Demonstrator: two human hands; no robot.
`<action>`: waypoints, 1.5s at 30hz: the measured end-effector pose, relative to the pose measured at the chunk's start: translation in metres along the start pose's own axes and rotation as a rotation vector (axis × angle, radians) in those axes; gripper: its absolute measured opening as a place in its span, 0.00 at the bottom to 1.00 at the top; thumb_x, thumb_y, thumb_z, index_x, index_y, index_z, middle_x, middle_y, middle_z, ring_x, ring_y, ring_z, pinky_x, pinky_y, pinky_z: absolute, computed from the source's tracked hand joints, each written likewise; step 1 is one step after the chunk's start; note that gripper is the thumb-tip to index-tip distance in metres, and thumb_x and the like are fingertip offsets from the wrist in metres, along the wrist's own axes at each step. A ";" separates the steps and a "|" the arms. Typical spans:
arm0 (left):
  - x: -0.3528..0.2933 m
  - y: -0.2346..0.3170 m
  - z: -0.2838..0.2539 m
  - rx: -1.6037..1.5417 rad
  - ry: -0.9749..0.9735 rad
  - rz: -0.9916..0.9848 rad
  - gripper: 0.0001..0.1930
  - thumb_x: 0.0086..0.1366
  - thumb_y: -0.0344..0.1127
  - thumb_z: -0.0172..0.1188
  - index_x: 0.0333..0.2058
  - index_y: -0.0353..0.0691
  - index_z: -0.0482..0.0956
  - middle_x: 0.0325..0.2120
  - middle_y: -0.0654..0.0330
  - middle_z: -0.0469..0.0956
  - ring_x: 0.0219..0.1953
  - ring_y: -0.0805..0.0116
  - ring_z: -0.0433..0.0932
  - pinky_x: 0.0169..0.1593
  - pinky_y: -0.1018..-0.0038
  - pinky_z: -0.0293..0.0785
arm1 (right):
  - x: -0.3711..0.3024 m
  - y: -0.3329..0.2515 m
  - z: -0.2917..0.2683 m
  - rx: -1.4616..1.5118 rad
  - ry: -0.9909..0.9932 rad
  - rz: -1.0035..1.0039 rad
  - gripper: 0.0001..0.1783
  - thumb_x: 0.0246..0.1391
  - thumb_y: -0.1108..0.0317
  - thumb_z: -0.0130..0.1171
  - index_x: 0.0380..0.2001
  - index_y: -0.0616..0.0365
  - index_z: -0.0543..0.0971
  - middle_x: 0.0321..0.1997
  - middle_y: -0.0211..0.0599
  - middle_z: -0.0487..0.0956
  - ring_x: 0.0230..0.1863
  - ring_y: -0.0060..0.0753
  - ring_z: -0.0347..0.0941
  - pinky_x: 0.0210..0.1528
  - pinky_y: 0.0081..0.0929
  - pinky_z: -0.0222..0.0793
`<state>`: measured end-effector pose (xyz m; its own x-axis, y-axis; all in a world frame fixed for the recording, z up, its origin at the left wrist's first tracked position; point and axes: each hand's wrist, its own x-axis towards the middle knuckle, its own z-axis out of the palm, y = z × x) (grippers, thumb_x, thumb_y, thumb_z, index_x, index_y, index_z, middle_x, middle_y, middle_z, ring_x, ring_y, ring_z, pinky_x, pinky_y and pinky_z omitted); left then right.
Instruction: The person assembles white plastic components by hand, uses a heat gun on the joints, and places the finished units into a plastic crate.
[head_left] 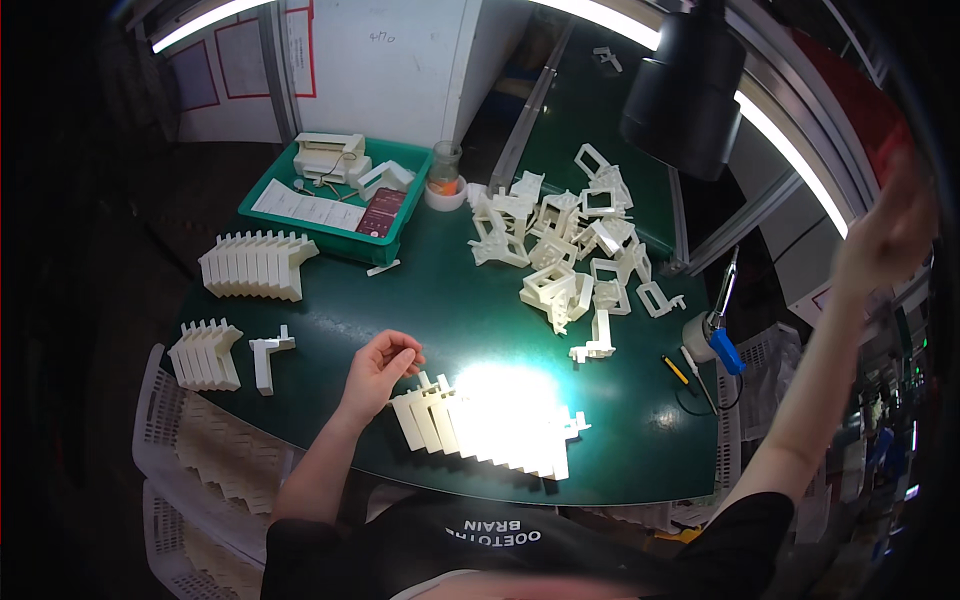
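Near the table's front edge, a row of white plastic brackets (430, 424) stands side by side, its right part washed out by bright light. My left hand (383, 372) hovers at the left end of this row, fingers loosely curled, with nothing visible in them. My right hand (893, 225) is raised far out to the right, beside a dark red surface (850, 85); motion smears its fingers, so what they hold cannot be seen. Two more rows of brackets, a longer one (255, 268) and a shorter one (205, 357), stand at the left, with a single bracket (266, 362) next to them.
A pile of white plastic frames (560, 235) covers the back right. Behind stands a green tray (375, 250) with a phone and papers, beside a glass jar (446, 165). A black lamp (685, 95) hangs overhead. A blue-handled tool (725, 350) and yellow-black pen-like tool (674, 369) lie right.
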<state>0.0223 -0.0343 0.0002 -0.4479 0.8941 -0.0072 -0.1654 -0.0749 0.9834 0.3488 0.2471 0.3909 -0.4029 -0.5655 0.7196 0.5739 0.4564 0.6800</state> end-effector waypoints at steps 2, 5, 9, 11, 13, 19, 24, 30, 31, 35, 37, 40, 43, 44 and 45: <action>0.006 0.001 -0.013 0.030 0.068 -0.010 0.06 0.69 0.30 0.52 0.41 0.36 0.75 0.33 0.60 0.79 0.34 0.76 0.76 0.41 0.79 0.72 | -0.047 -0.159 0.011 0.469 -0.130 -0.083 0.12 0.54 0.63 0.60 0.41 0.51 0.80 0.37 0.31 0.80 0.36 0.35 0.78 0.38 0.29 0.72; 0.046 0.014 0.006 -0.027 0.006 0.029 0.06 0.69 0.31 0.53 0.41 0.37 0.75 0.33 0.61 0.79 0.33 0.77 0.76 0.40 0.79 0.71 | -0.114 -0.291 0.052 0.888 -0.842 -0.133 0.29 0.41 0.62 0.69 0.51 0.49 0.74 0.43 0.34 0.75 0.41 0.35 0.74 0.38 0.28 0.73; 0.079 0.010 0.022 -0.076 -0.042 0.036 0.07 0.69 0.33 0.53 0.40 0.38 0.76 0.32 0.62 0.79 0.32 0.77 0.76 0.40 0.80 0.71 | -0.185 -0.370 0.117 0.744 -1.184 0.257 0.34 0.45 0.59 0.69 0.55 0.53 0.67 0.42 0.41 0.74 0.41 0.43 0.76 0.36 0.35 0.76; 0.088 0.002 0.020 -0.091 -0.039 -0.001 0.07 0.69 0.33 0.53 0.42 0.38 0.76 0.33 0.63 0.79 0.33 0.77 0.76 0.40 0.80 0.71 | -0.209 -0.390 0.137 0.697 -1.251 0.244 0.32 0.45 0.60 0.68 0.54 0.53 0.68 0.39 0.41 0.75 0.39 0.44 0.77 0.36 0.35 0.76; 0.089 -0.008 0.017 -0.085 -0.007 -0.007 0.08 0.68 0.32 0.55 0.44 0.38 0.75 0.36 0.62 0.79 0.35 0.77 0.76 0.41 0.80 0.71 | -0.226 -0.400 0.149 0.615 -1.246 0.267 0.25 0.49 0.65 0.65 0.50 0.55 0.69 0.37 0.43 0.77 0.36 0.47 0.79 0.36 0.36 0.76; 0.090 -0.012 0.011 -0.427 -0.187 -0.036 0.36 0.65 0.33 0.61 0.67 0.48 0.51 0.60 0.56 0.64 0.60 0.62 0.68 0.61 0.63 0.69 | -0.147 -0.398 0.103 1.939 -1.227 1.242 0.14 0.52 0.78 0.55 0.44 0.61 0.72 0.36 0.35 0.80 0.35 0.27 0.77 0.34 0.24 0.72; 0.091 -0.027 0.005 -0.563 -0.183 -0.216 0.31 0.69 0.40 0.57 0.65 0.47 0.53 0.59 0.55 0.66 0.54 0.64 0.72 0.57 0.62 0.72 | -0.175 -0.377 0.154 2.045 -1.448 0.872 0.14 0.53 0.67 0.64 0.41 0.59 0.76 0.39 0.37 0.80 0.33 0.27 0.77 0.29 0.26 0.72; 0.095 -0.041 -0.007 -0.510 0.095 -0.089 0.27 0.68 0.42 0.59 0.60 0.45 0.58 0.52 0.54 0.74 0.52 0.68 0.71 0.55 0.66 0.71 | -0.177 -0.403 0.193 0.619 -1.222 0.584 0.21 0.49 0.59 0.66 0.40 0.59 0.71 0.33 0.48 0.79 0.33 0.47 0.80 0.32 0.38 0.75; 0.095 -0.040 -0.004 -0.508 0.081 -0.092 0.26 0.67 0.43 0.60 0.58 0.44 0.59 0.49 0.56 0.75 0.52 0.70 0.72 0.54 0.66 0.71 | -0.188 -0.410 0.199 0.579 -1.158 0.499 0.16 0.49 0.64 0.63 0.38 0.59 0.71 0.33 0.46 0.78 0.31 0.44 0.80 0.30 0.35 0.76; 0.093 -0.039 -0.001 -0.493 0.143 -0.140 0.25 0.67 0.43 0.60 0.57 0.45 0.59 0.46 0.59 0.75 0.51 0.70 0.72 0.51 0.66 0.73 | -0.205 -0.421 0.201 0.511 -1.062 0.428 0.10 0.48 0.72 0.57 0.36 0.58 0.72 0.31 0.44 0.78 0.28 0.40 0.81 0.26 0.33 0.77; 0.094 -0.035 0.002 -0.499 0.199 -0.152 0.27 0.67 0.42 0.61 0.58 0.46 0.58 0.44 0.61 0.74 0.50 0.69 0.73 0.49 0.66 0.75 | -0.207 -0.422 0.201 0.485 -1.067 0.436 0.10 0.48 0.72 0.57 0.36 0.58 0.72 0.30 0.44 0.78 0.28 0.40 0.81 0.26 0.33 0.77; 0.098 -0.042 -0.001 -0.472 0.227 -0.166 0.29 0.66 0.41 0.62 0.59 0.47 0.55 0.47 0.60 0.72 0.52 0.67 0.72 0.48 0.64 0.76 | -0.203 -0.419 0.201 0.503 -1.114 0.487 0.09 0.47 0.71 0.59 0.33 0.59 0.72 0.28 0.45 0.78 0.30 0.42 0.81 0.30 0.35 0.76; 0.095 -0.043 -0.005 -0.551 0.287 -0.191 0.32 0.65 0.41 0.63 0.60 0.48 0.53 0.50 0.60 0.69 0.53 0.66 0.71 0.49 0.64 0.75 | -0.186 -0.419 0.175 1.075 -1.099 1.121 0.12 0.46 0.66 0.64 0.30 0.58 0.72 0.29 0.42 0.78 0.33 0.45 0.79 0.36 0.38 0.73; 0.095 -0.041 -0.004 -0.557 0.291 -0.187 0.32 0.65 0.41 0.63 0.60 0.48 0.53 0.50 0.60 0.69 0.53 0.66 0.71 0.49 0.64 0.75 | -0.174 -0.420 0.157 1.238 -1.075 1.295 0.14 0.45 0.64 0.66 0.29 0.59 0.72 0.29 0.40 0.78 0.34 0.47 0.78 0.37 0.39 0.72; 0.095 -0.039 -0.002 -0.565 0.314 -0.165 0.33 0.65 0.40 0.64 0.60 0.48 0.52 0.50 0.59 0.68 0.54 0.66 0.71 0.49 0.64 0.76 | -0.163 -0.419 0.137 1.284 -1.059 1.203 0.15 0.45 0.65 0.67 0.30 0.58 0.71 0.29 0.40 0.77 0.33 0.46 0.78 0.36 0.38 0.72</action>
<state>-0.0157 0.0529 -0.0390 -0.5981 0.7487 -0.2859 -0.6501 -0.2447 0.7194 0.0766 0.2417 0.0084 -0.7249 0.6422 0.2494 0.2765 0.6028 -0.7484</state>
